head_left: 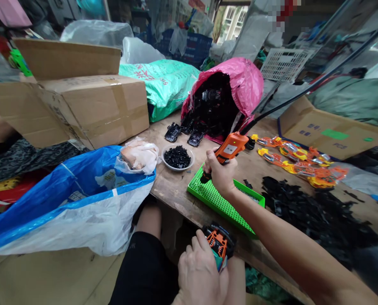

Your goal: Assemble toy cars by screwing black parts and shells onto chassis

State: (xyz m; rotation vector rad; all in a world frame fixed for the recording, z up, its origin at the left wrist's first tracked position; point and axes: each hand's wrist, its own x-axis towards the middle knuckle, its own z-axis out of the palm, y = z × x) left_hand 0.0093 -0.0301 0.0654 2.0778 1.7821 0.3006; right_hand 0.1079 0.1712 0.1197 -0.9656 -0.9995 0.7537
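Note:
My left hand (200,269) is closed around a toy car (219,243), orange, black and teal, held low over my lap beside the table's front edge. In my right hand (222,171) I grip an orange and black electric screwdriver (231,146) with a dark cable running up to the right. Its black tip end points down over the green perforated tray (214,198). Small metal pieces, too small to name, lie in that tray's right part. Left of the tray stands a round bowl (178,168) of small black parts.
A pink sack (247,82) of black toy car parts lies behind the bowl. Loose black parts (309,216) and orange-yellow toy pieces (303,163) cover the table's right side. At left are a cardboard box (106,110) and a blue-white sack (81,212).

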